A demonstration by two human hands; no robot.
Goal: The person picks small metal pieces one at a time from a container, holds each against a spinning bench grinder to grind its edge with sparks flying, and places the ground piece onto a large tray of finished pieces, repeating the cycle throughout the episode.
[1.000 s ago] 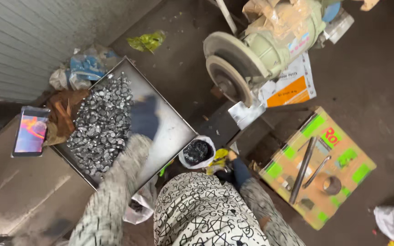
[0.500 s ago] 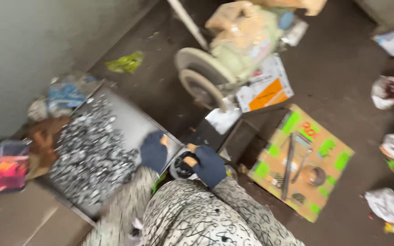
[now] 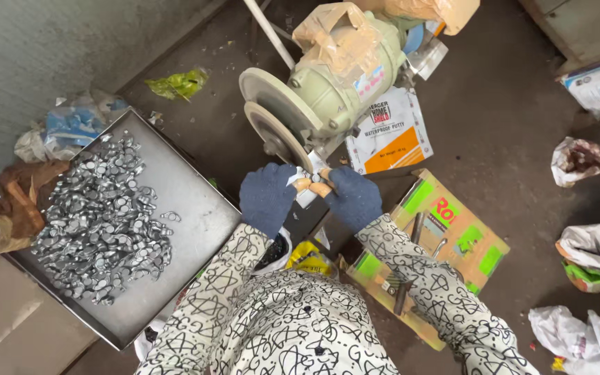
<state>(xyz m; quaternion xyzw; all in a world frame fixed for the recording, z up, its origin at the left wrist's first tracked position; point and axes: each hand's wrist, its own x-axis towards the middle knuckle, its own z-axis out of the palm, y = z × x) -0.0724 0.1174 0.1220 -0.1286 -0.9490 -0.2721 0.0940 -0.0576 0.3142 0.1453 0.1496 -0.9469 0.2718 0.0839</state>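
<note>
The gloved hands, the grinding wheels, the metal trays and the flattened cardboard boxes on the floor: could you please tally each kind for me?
Gloved hands: 2 (left hand, right hand)
Grinding wheels: 2 (front wheel, back wheel)
Metal trays: 1 (tray)
Flattened cardboard boxes: 1 (cardboard box)
Total: 6

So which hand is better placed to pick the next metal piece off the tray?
Left, probably. The left hand is nearer the tray of metal pieces; the right hand is on the far side, by the grinding wheel.
</note>
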